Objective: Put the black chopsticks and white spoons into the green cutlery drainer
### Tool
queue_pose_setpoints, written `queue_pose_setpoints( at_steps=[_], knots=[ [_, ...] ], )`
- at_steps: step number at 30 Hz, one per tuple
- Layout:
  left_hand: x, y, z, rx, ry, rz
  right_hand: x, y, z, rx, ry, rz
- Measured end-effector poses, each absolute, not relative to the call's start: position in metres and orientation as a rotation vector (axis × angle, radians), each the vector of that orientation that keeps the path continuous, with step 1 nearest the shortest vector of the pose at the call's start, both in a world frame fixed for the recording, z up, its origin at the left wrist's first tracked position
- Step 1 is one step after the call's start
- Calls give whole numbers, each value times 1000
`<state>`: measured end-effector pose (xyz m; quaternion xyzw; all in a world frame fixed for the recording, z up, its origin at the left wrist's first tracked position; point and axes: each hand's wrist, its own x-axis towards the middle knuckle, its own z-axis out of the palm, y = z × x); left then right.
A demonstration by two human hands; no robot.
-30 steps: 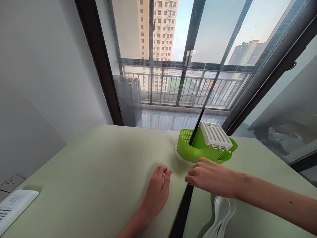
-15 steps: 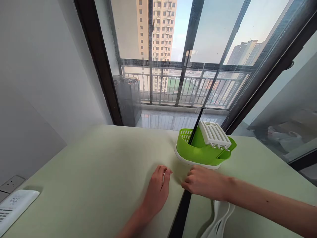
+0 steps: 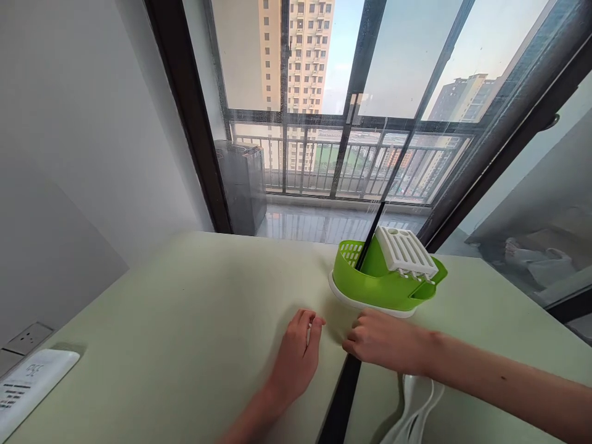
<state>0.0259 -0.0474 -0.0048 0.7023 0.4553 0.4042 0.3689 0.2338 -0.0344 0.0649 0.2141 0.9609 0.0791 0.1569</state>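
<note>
My left hand (image 3: 296, 354) rests low over the table, fingers loosely curled and thumb a little apart, with nothing seen in it. To its right, my right hand (image 3: 377, 336) is closed at the upper end of a long flat black strip (image 3: 341, 398), which runs down out of the frame; its kind cannot be made out. Just beyond that hand stands a green utensil holder (image 3: 370, 288) with a white base and a white slotted rack (image 3: 407, 251). A thin black stick (image 3: 370, 235) leans up out of its perforated end. White long-handled pieces (image 3: 411, 410) lie below my right forearm.
The pale green table (image 3: 185, 345) reaches to a glass door with dark frames (image 3: 185, 111). At the left edge lies a white device with a display (image 3: 34, 376), near a wall socket (image 3: 28, 338). A grey appliance (image 3: 243, 185) stands on the balcony.
The view has shifted slightly, so everything sits a little further right. Both hands keep their poses, and the holder and black strip stay where they were.
</note>
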Motion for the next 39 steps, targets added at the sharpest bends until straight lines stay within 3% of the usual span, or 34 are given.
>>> queue_pose_setpoints(
  at_steps=[39],
  knots=[
    [26, -47, -3, 1907, 1249, 937, 220, -26, 58, 645, 2706, 291]
  ],
)
